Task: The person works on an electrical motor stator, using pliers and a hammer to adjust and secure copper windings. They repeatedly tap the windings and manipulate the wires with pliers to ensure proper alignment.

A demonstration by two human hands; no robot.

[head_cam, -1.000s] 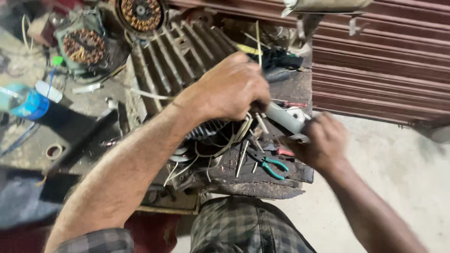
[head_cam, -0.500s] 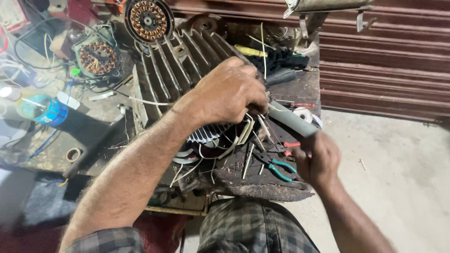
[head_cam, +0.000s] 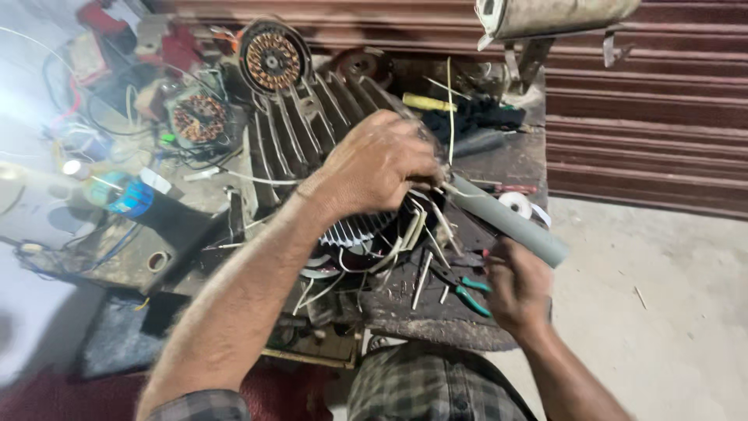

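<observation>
A finned grey motor housing [head_cam: 300,144] lies on a cluttered workbench [head_cam: 436,327], with pale winding wires [head_cam: 405,234] spilling from its near end. My left hand [head_cam: 374,168] is clasped over that end, its fingers curled into the windings. A grey plastic tube [head_cam: 510,226] lies slantwise just right of the housing. Below the tube, my right hand [head_cam: 518,284] has curled fingers touching the handle ends of green-handled pliers [head_cam: 467,292] on the bench. I cannot tell whether it grips them.
Two copper-wound stators [head_cam: 271,58] [head_cam: 199,117] and tangled cables sit at the back left. Beside them are a blue-labelled bottle [head_cam: 125,195], a yellow-handled tool [head_cam: 428,103] and a tape roll [head_cam: 516,204]. A ribbed metal shutter [head_cam: 647,140] closes off the right. Concrete floor [head_cam: 662,312] lies below it.
My right hand has dropped from beside the grey tube down to the pliers. My left hand has stayed on the motor's end.
</observation>
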